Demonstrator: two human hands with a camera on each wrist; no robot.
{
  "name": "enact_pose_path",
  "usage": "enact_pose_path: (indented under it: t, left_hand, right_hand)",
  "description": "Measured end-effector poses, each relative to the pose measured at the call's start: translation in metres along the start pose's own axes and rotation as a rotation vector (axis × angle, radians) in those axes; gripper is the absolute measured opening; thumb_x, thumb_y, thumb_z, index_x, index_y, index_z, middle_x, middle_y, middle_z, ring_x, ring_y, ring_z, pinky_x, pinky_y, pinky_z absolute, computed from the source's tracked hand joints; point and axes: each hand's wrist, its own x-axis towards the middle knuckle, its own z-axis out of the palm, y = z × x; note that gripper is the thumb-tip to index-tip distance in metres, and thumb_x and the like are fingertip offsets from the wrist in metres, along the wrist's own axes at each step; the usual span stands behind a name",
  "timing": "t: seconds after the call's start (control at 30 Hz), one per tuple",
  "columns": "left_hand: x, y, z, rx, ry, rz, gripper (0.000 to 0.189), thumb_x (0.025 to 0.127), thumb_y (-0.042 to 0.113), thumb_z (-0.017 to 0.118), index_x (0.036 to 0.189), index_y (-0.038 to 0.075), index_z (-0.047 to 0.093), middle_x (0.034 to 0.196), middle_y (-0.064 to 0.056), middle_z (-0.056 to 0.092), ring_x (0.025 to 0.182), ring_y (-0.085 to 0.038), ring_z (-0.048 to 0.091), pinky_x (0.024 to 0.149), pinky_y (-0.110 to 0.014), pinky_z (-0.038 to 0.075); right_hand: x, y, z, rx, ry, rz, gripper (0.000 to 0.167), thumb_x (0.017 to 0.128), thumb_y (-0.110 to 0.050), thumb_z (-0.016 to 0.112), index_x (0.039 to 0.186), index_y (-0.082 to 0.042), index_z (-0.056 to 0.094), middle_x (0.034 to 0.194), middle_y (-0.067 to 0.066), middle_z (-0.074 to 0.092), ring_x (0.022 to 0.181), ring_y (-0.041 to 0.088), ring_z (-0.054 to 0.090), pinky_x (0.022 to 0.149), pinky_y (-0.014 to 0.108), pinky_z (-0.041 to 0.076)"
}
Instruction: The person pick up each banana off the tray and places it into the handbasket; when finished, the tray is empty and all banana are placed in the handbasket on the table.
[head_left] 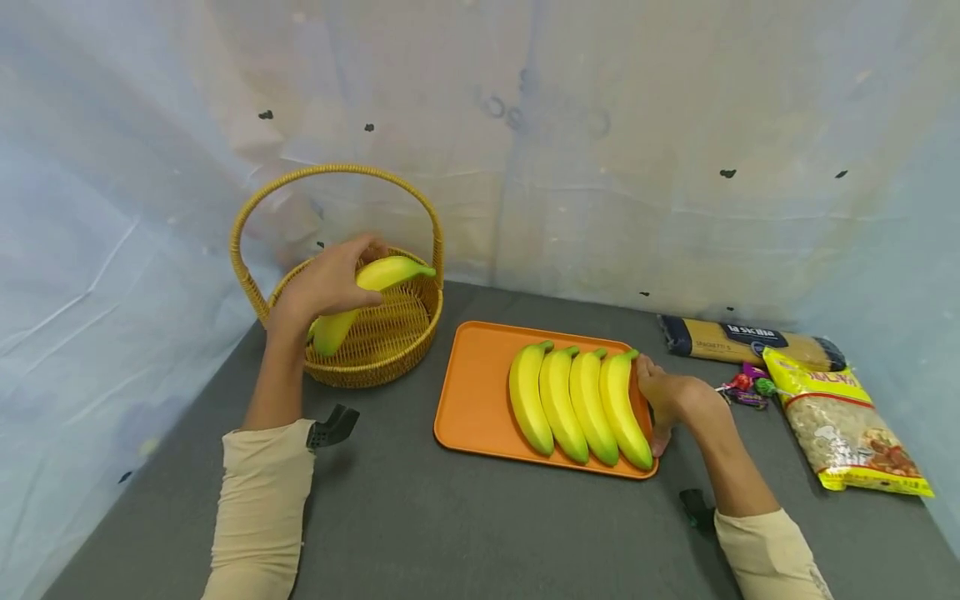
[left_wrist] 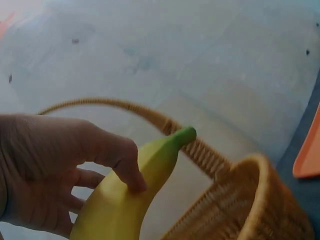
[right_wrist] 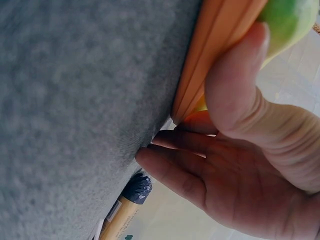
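My left hand [head_left: 326, 283] holds a yellow banana [head_left: 390, 272] with a green stem above the wicker basket [head_left: 360, 377]. The thumb lies across the fruit, and its lower end hangs inside the basket rim. In the left wrist view the thumb presses the near side of the peel, with the other fingers partly hidden behind it. My right hand [head_left: 670, 396] rests at the right edge of the orange tray [head_left: 480, 383]. The right wrist view has its thumb [right_wrist: 235, 80] against the tray's rim and the fairly straight fingers beside it, low by the table. Several bananas [head_left: 566, 404] lie side by side on the tray.
A spaghetti packet [head_left: 750, 342] lies at the back right. In front of it are wrapped lollipops [head_left: 742, 385] and a yellow-edged bag [head_left: 847, 425]. The basket's tall handle [head_left: 337, 168] arches over the left hand. Plastic sheeting [head_left: 600, 167] hangs behind the grey table [head_left: 450, 533].
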Motion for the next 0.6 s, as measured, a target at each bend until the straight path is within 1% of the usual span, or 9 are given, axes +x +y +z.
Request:
enact_pose_path:
  t: [0.1,0.23,0.3,0.4,0.5,0.6]
  left_hand:
    - [0.000,-0.013,0.001,0.060,-0.009,-0.018,0.056,0.091,0.016,0.079,0.138,0.005,0.051,0.142,-0.026,0.056,0.133,-0.046,0.053,0.104,-0.063,0.047]
    - [0.001,-0.025,0.004,0.129,-0.038,-0.040,0.058,0.090,0.017,0.082,0.137,0.003,0.051,0.136,-0.029,0.059,0.126,-0.047,0.057,0.099,-0.062,0.050]
    - [0.003,-0.031,0.006,0.146,-0.057,-0.053,0.059,0.089,0.017,0.083,0.137,0.001,0.051,0.134,-0.031,0.060,0.122,-0.048,0.058,0.097,-0.061,0.051]
    - [0.006,-0.039,0.009,0.162,-0.111,-0.077,0.061,0.089,0.016,0.083,0.138,0.001,0.051,0.131,-0.034,0.060,0.118,-0.049,0.060,0.094,-0.060,0.052]
    - [0.011,-0.048,0.014,0.174,-0.163,-0.103,0.059,0.089,0.013,0.083,0.138,0.001,0.052,0.129,-0.033,0.061,0.117,-0.048,0.061,0.093,-0.059,0.053]
    - [0.015,-0.057,0.021,0.204,-0.186,-0.125,0.055,0.091,0.013,0.081,0.136,-0.001,0.053,0.125,-0.031,0.061,0.113,-0.046,0.061,0.091,-0.057,0.053]
  right_hand:
    - [-0.002,0.000,0.000,0.008,-0.002,0.012,0.148,0.063,-0.022,0.100,0.159,0.018,-0.005,0.167,0.043,-0.004,0.157,0.058,0.006,0.126,0.070,0.016]
    - [-0.004,0.001,0.001,0.035,-0.012,0.025,0.149,0.063,-0.021,0.100,0.159,0.017,-0.007,0.167,0.042,-0.007,0.157,0.058,0.004,0.125,0.071,0.015]
    - [-0.004,0.001,0.001,0.043,-0.015,0.026,0.148,0.063,-0.021,0.099,0.159,0.017,-0.008,0.167,0.041,-0.008,0.157,0.058,0.003,0.125,0.071,0.014]
    - [-0.003,0.001,0.001,0.026,-0.007,0.023,0.148,0.063,-0.022,0.099,0.160,0.017,-0.007,0.167,0.041,-0.007,0.157,0.057,0.004,0.125,0.071,0.015]
    - [-0.001,0.001,0.001,0.018,0.001,0.024,0.148,0.063,-0.022,0.099,0.159,0.017,-0.007,0.167,0.041,-0.006,0.157,0.057,0.005,0.126,0.070,0.015]
    - [0.001,0.000,0.002,0.032,-0.004,0.033,0.149,0.062,-0.021,0.099,0.159,0.017,-0.007,0.168,0.041,-0.005,0.157,0.057,0.006,0.126,0.070,0.015]
